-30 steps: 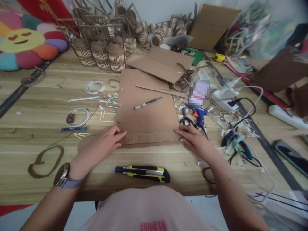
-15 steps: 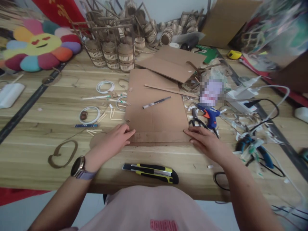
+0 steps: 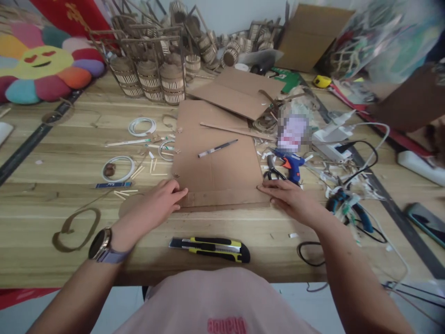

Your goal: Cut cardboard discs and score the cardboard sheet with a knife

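A brown cardboard sheet (image 3: 219, 171) lies flat in front of me, with a crease across its near end. My left hand (image 3: 162, 199), a watch on its wrist, grips the sheet's near left corner, index finger on top. At the near right corner my right hand (image 3: 287, 199) grips the same sheet, its fingertips on the surface. A pen (image 3: 218, 148) and a thin cardboard strip (image 3: 236, 131) rest on the sheet. Between my hands and the table's front edge lies a black and yellow utility knife (image 3: 212, 249).
To the right are a blue glue gun (image 3: 294, 165), scissors (image 3: 274, 172), blue-handled pliers (image 3: 351, 211) and a power strip (image 3: 332, 139) with cables. Tape rolls (image 3: 118, 169) lie left. More cardboard (image 3: 239, 90) and small wood-and-bamboo models (image 3: 146, 81) stand behind.
The whole view has shifted slightly, so things appear further left, and a phone shows at the right edge. Both hands stay at the same corners of the cardboard sheet.
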